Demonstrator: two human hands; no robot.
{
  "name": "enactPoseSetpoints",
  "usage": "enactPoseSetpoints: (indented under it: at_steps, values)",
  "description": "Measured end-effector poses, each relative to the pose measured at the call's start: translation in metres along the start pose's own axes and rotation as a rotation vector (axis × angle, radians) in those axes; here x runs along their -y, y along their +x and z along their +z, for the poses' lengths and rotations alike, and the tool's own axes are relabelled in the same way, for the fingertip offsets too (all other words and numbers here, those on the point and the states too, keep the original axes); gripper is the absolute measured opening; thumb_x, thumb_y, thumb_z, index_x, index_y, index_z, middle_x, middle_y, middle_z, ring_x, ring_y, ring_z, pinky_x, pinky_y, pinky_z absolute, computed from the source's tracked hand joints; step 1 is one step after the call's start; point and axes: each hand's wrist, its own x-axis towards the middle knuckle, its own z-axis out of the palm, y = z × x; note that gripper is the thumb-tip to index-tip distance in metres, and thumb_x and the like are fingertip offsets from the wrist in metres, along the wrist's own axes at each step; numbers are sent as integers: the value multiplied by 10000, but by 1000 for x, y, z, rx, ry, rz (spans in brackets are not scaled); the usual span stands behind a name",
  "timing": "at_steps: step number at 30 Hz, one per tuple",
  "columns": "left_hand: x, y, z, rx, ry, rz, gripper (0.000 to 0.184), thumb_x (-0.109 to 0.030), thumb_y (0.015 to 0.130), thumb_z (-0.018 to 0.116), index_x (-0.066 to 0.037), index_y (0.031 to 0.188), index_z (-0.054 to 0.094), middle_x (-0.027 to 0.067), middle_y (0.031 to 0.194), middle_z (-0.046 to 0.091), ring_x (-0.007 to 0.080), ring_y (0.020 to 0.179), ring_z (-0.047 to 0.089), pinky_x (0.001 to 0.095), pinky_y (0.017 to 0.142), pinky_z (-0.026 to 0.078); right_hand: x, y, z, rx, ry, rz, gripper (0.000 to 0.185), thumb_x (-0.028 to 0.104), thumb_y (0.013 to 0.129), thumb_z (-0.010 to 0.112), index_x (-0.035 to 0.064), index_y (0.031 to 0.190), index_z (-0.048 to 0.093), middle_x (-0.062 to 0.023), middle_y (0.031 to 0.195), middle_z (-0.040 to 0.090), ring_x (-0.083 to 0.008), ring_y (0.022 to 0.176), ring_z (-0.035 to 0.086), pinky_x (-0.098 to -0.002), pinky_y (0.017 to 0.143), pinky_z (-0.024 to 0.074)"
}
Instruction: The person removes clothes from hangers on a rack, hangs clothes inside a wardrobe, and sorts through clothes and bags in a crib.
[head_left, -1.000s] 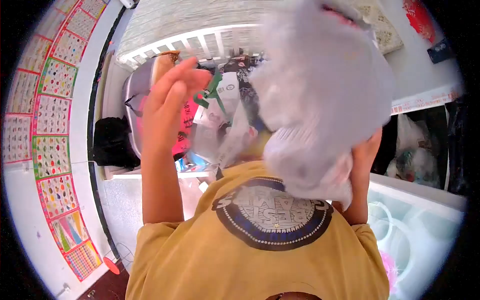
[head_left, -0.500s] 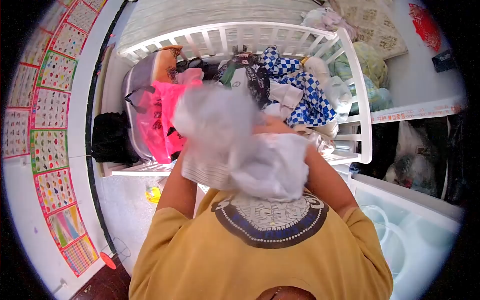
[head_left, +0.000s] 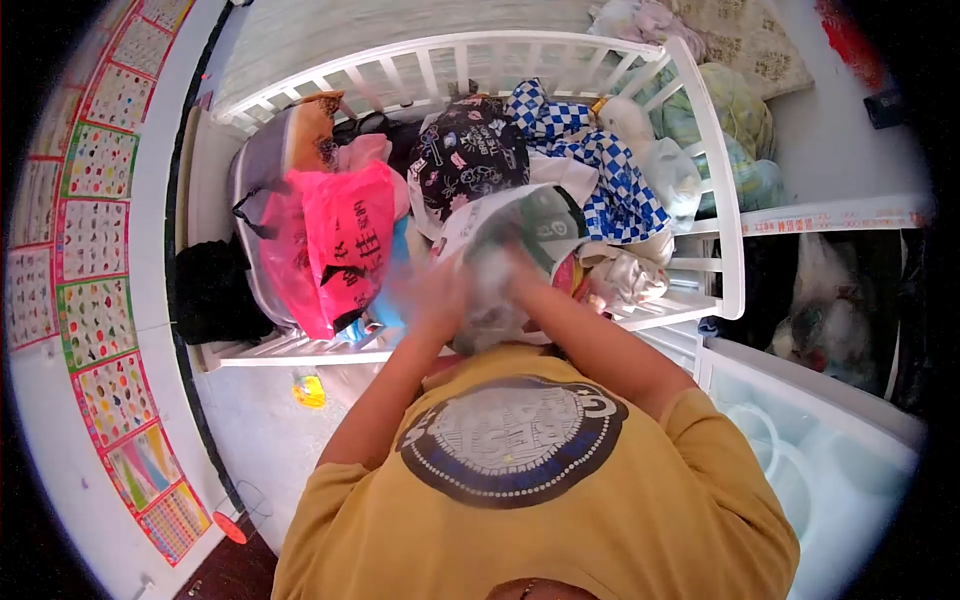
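Just in front of my chest, my left hand (head_left: 437,295) is smeared by motion beside a white plastic bag with green print (head_left: 548,232). My right hand (head_left: 513,272) reaches to the same bag, its fingers blurred and partly hidden. Between the two hands is a bunched white cloth (head_left: 490,280), too blurred to show which hand holds it. Beyond the bag lies a black garment with printed figures (head_left: 470,150). A bright pink plastic bag (head_left: 350,240) with dark lettering lies to the left of my left hand.
A white slatted crib (head_left: 728,190) holds the heap, including a blue-and-white checkered cloth (head_left: 615,180). A black furry item (head_left: 215,295) hangs at its left end. A translucent-topped cabinet (head_left: 800,440) stands right; picture charts (head_left: 95,280) cover the left wall.
The white cloth has dropped from high in front of my chest to between my hands at the green-printed bag. That bag has come nearer, uncovering more of the black garment.
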Motion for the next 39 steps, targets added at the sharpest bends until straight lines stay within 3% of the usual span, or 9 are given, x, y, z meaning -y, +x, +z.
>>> enactPoseSetpoints:
  at_steps: [3, 7, 9, 11, 19, 22, 26, 34, 39]
  values:
    - [-6, -3, -11, 14, -85, -88, 340, -217, 1013, 627, -57, 1309, 678, 73, 911, 718, 110, 847, 627, 295, 774, 514, -4, -1, 16, 39, -97, 46, 740, 515, 953, 589, 79, 1530, 434, -267, 1426, 559, -442, 1251, 592, -487, 1111, 447]
    - [49, -13, -44, -149, -361, -337, 321, -240, 1035, 618, -39, 1277, 682, 32, 1001, 717, 114, 900, 623, 290, 787, 505, -10, 26, 36, 424, -179, -518, 578, 448, 1005, 558, 153, 1501, 510, -255, 1394, 604, -418, 1203, 628, -503, 1111, 445]
    - [75, -22, -91, -235, 122, -536, 332, -284, 1042, 591, -41, 1244, 693, 47, 1043, 716, 146, 918, 623, 316, 783, 504, 55, -11, -61, 692, 267, -584, 507, 392, 1021, 585, 89, 1428, 581, -210, 1330, 665, -345, 1180, 658, -472, 1070, 486]
    - [148, -44, -118, -433, -339, -664, 335, -277, 1031, 568, -40, 1234, 690, 79, 1081, 722, 219, 965, 656, 369, 862, 519, 81, -45, -131, 916, 992, -467, 455, 335, 1005, 645, 59, 1367, 635, -129, 1191, 731, -231, 1073, 683, -400, 966, 544]
    - [175, -88, -134, -532, -310, -824, 386, -254, 1018, 586, 62, 1230, 654, 153, 1072, 715, 233, 952, 655, 369, 862, 515, -127, 195, -50, -108, 487, 370, 514, 300, 897, 795, -10, 1273, 632, -159, 1097, 732, -279, 991, 699, -414, 885, 561]
    - [165, -89, -127, -473, -126, -928, 389, -239, 997, 621, 43, 1264, 649, 134, 1132, 709, 230, 993, 645, 368, 888, 509, -178, 242, 25, -542, 365, 284, 501, 295, 880, 801, -11, 1244, 642, -173, 1067, 729, -302, 964, 698, -414, 873, 547]
    - [148, -91, -120, -443, -222, -882, 361, -174, 989, 636, -28, 1320, 644, 111, 1254, 676, 225, 1098, 614, 370, 953, 484, -133, 240, 11, -20, 780, 265, 543, 227, 877, 756, -6, 1333, 576, -170, 1201, 694, -285, 1036, 674, -391, 860, 539]
    - [117, -64, -125, -385, -165, -790, 381, -241, 1002, 662, -24, 1315, 646, 142, 1180, 705, 226, 1055, 639, 374, 924, 495, -14, 129, -170, 96, 1614, -189, 420, 14, 904, 545, -19, 1320, 592, -107, 1216, 670, -244, 1089, 654, -395, 945, 558]
    - [161, -72, -118, -363, 51, -769, 397, -316, 1003, 654, 4, 1238, 663, 170, 1081, 727, 274, 987, 662, 407, 853, 512, -22, 22, -279, -67, 1717, -757, 778, 389, 888, 652, 1, 1521, 420, -231, 1459, 543, -447, 1340, 528, -581, 1159, 416]
